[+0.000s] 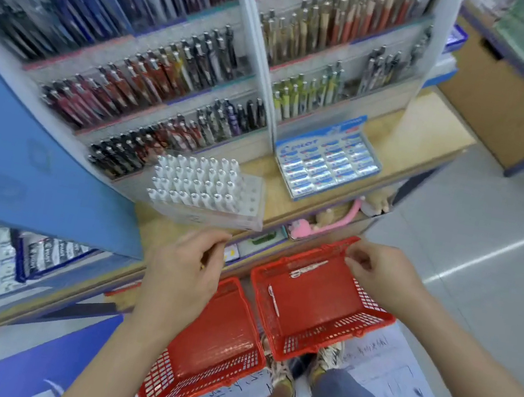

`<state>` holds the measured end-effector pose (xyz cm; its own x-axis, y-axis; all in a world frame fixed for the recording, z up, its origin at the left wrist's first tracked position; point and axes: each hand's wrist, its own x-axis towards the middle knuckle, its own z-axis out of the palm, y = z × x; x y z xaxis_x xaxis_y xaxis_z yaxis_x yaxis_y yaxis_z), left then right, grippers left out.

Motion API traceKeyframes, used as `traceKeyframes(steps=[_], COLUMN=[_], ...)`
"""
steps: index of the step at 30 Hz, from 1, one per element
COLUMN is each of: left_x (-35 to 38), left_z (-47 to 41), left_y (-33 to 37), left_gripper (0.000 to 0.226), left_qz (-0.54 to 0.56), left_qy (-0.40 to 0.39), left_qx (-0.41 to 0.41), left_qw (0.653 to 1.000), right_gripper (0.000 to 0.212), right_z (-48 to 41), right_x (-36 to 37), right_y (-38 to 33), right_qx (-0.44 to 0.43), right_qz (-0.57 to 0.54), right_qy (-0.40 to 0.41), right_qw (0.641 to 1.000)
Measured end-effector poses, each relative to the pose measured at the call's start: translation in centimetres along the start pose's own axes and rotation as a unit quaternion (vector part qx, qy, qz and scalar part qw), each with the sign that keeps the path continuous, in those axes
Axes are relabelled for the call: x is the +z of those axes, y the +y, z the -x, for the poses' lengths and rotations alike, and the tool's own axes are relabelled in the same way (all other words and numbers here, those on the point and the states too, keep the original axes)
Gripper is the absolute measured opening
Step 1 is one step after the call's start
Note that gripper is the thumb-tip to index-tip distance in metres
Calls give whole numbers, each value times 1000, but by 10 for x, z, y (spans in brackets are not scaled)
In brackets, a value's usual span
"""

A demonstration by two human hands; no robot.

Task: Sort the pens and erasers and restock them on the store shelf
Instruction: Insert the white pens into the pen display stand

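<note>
The shelf (429,128) bore tiers of upright pens, one eraser box (326,164) and one clear box (207,189) of white pens standing on end. Two red baskets sat below, the left basket (164,375) tilted. The right basket (316,344) held two white pens: the near pen (273,299) ran near-to-far and the far pen (307,269) slanted toward the far right. The right hand (379,272) pinched the right basket's far rim. The left hand (185,265) hung curled, its hold unclear.

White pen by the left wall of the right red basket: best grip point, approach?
Probably mid-barrel on the white pen, fingers coming straight down: it lies flat on the floor of the red basket, along the left wall, so side entry looks blocked.
</note>
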<state>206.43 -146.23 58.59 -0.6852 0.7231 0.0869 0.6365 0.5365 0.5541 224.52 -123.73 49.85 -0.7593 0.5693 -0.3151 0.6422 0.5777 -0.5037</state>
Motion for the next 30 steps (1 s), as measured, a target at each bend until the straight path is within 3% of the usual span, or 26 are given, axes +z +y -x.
traceKeyframes(steps=[9, 19, 25, 30], left_x=[146, 456, 626, 719], left_z=[56, 100, 105, 93], left_y=[-44, -164, -269, -322], left_gripper=[22, 36, 40, 48], left_qz=[-45, -45, -96, -109], left_qy=[-219, -370, -376, -345], left_qx=[-152, -283, -295, -337], left_qw=[963, 884, 873, 869], right_gripper=[23, 52, 59, 66], right_z=[22, -80, -151, -218], right_x=[80, 286, 434, 533], right_y=[99, 268, 355, 389], right_qx=[56, -2, -86, -115], right_qz=[54, 115, 170, 190], right_qy=[-112, -164, -170, -174], right_qw=[991, 980, 967, 959])
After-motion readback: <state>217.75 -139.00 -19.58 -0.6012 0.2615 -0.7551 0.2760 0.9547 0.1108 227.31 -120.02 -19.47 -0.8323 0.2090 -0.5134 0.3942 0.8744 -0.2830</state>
